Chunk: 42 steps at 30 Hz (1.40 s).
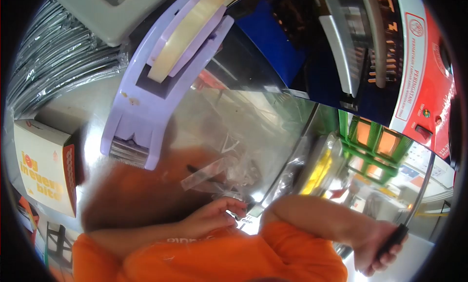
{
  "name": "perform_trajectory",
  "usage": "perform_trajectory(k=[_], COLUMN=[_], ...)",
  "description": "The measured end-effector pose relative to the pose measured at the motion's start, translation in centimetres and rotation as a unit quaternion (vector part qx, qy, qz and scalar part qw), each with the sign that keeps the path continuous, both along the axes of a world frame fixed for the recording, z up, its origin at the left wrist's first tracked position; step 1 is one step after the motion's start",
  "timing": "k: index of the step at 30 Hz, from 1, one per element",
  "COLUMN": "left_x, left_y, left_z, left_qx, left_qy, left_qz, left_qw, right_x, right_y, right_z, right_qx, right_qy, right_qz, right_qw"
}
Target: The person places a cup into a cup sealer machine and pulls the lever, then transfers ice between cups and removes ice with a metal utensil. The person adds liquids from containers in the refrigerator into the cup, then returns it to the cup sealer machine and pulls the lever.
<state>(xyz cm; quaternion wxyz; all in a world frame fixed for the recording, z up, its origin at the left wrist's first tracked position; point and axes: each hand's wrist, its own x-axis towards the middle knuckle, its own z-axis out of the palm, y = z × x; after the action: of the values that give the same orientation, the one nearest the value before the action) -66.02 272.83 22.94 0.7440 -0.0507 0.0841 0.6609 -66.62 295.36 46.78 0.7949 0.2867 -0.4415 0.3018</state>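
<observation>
My left hand (pixel 219 212) is in front of the orange shirt at the lower middle. Its fingers are slightly bent and apart, and nothing shows in them. Near it, crumpled clear tape or plastic strips (pixel 224 172) lie on a shiny metal surface (pixel 195 126). At the lower right my right hand (pixel 380 248) is wrapped round the black handle (pixel 392 243) of a tool. A long thin metal shaft (pixel 421 189) points up from the handle; what kind of tool it is I cannot tell.
A purple tape dispenser (pixel 139 109) stands at the upper left, near bundled clear plastic packs (pixel 58 57) and a printed snack box (pixel 46 167). At the upper right is a red and white machine (pixel 424 87) with a switch. A green crate (pixel 373 145) sits below it.
</observation>
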Motion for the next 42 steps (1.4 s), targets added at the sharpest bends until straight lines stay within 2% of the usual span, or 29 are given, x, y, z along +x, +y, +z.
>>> perform_trajectory(k=[3, 5, 11, 19, 29, 32, 34, 39, 42], left_x=[0.0, 0.2, 0.1, 0.2, 0.1, -0.4, 0.2, -0.5, -0.3], left_y=[-0.1, -0.1, -0.5, -0.6, -0.6, -0.7, -0.7, -0.8, -0.9], left_z=[-0.1, -0.1, -0.2, -0.3, -0.2, -0.1, -0.3, -0.2, -0.2], left_qx=[-0.001, -0.001, 0.007, -0.013, -0.02, -0.011, -0.021, -0.014, -0.012], left_qy=[0.002, 0.001, 0.004, 0.065, 0.064, 0.061, 0.035, 0.031, 0.016], left_qz=[0.007, 0.005, 0.011, 0.03, 0.038, 0.001, 0.043, 0.025, 0.026], left_qw=[1.0, 1.0, 1.0, 0.997, 0.997, 0.998, 0.998, 0.999, 0.999], right_x=[-0.6, -1.5, -0.9, 0.4, 1.3, 1.4, 1.8, 2.1, 3.1], right_y=[-0.1, -0.4, -0.3, 0.3, 0.8, 0.9, 1.0, 1.1, 1.6], right_z=[-0.8, -2.0, -1.4, -0.2, 0.8, 0.8, 0.9, 1.1, 1.6], right_qx=[0.018, 0.092, 0.072, 0.044, 0.039, 0.034, 0.038, 0.034, 0.054], right_qy=[-0.005, -0.026, -0.023, -0.042, -0.042, -0.033, -0.042, -0.023, -0.054], right_qz=[0.004, -0.062, -0.059, -0.026, 0.002, -0.001, -0.01, -0.033, -0.032], right_qw=[1.0, 0.994, 0.995, 0.998, 0.998, 0.999, 0.998, 0.999, 0.997])
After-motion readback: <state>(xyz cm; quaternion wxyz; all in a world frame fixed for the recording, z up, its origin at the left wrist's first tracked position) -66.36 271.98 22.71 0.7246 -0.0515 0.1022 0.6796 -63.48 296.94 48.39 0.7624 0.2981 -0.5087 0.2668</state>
